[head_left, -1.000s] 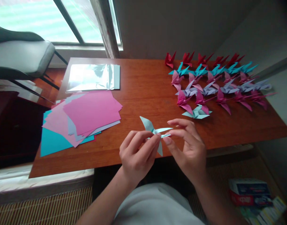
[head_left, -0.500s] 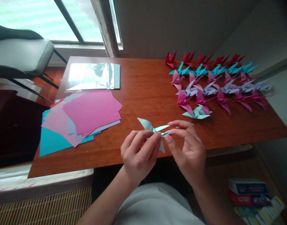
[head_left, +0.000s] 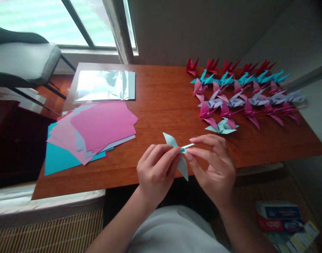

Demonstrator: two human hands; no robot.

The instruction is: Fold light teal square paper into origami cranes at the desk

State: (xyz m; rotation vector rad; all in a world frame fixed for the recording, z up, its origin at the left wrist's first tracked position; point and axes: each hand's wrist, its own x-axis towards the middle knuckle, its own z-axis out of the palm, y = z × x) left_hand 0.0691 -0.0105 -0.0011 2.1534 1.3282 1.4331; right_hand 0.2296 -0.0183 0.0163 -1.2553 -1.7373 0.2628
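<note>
A pale blue paper crane (head_left: 181,165) is held above the near edge of the wooden table (head_left: 161,102), half folded. My left hand (head_left: 155,174) pinches its body from the left with thumb and fingers closed. From the right, my right hand (head_left: 216,168) pinches a thin point of the same crane. One wing points up and left, another hangs down between my hands.
Several folded cranes (head_left: 242,95) in red, teal, pink and lilac stand in rows at the table's right. A fanned stack of coloured paper squares (head_left: 89,133) lies left, with a clear plastic sleeve (head_left: 104,86) behind it. A grey chair (head_left: 21,59) stands far left; boxes (head_left: 284,218) lie on the floor.
The crane has turned in my fingers: the lower wing now hangs further down and the thin right point has been drawn shorter. Both hands stayed in place.
</note>
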